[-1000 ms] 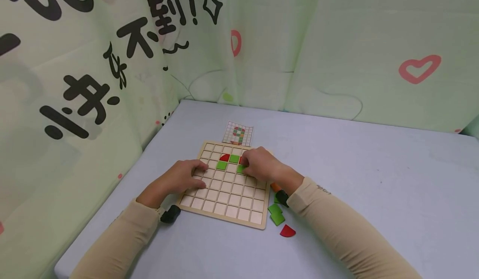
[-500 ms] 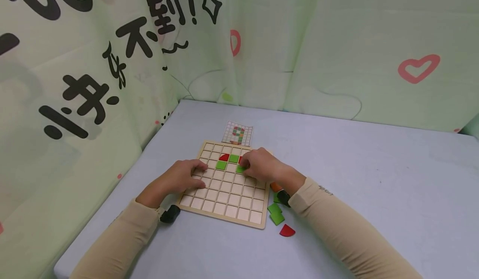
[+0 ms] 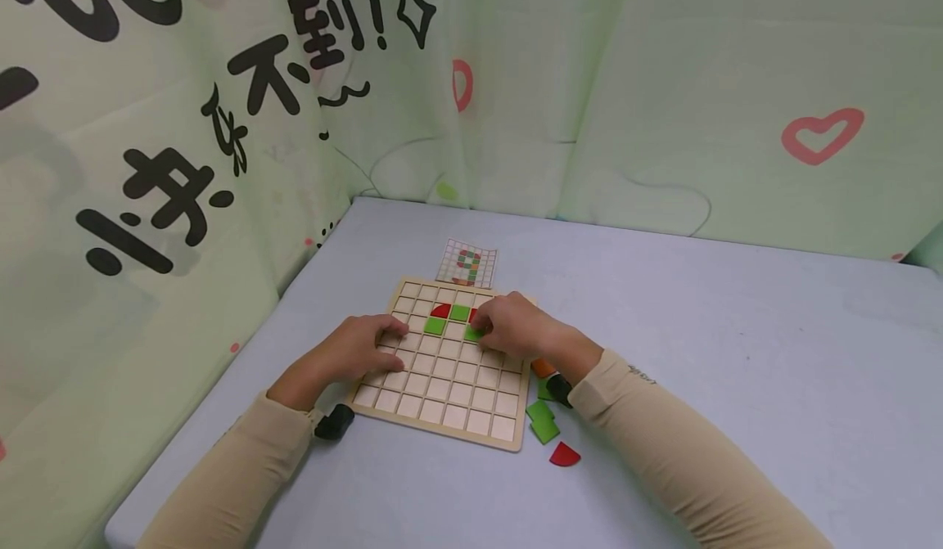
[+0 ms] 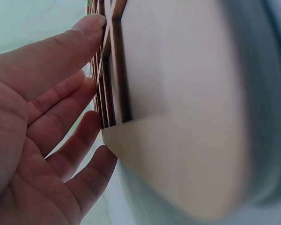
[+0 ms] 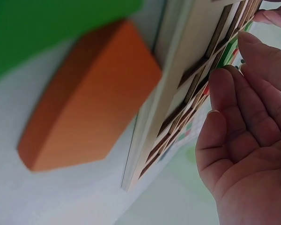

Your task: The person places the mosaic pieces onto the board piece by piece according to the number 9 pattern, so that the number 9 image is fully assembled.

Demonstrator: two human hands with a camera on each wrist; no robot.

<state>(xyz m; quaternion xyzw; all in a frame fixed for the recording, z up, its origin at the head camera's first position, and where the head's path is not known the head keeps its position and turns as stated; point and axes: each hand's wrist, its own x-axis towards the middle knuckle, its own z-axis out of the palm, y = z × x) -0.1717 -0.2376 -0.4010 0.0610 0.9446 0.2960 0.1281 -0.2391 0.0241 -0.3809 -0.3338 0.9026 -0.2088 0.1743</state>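
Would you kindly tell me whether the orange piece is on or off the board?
Off: the orange piece lies on the table, beside the board.

A pale wooden grid board (image 3: 442, 366) with rounded corners is laid flat on the counter (image 3: 700, 353), one corner turned toward five o'clock. In its twelve o'clock half, a fan-shaped red tile (image 3: 439, 311) is set, with a green square (image 3: 460, 313) at its three o'clock. Past that, a second red tile (image 3: 473, 316) is mostly hidden by the right hand (image 3: 516, 324). At the fan's six o'clock a second green square (image 3: 435, 326) is seated; across one cell, toward three o'clock, a third green square (image 3: 473, 334) is pinched, partly covered.
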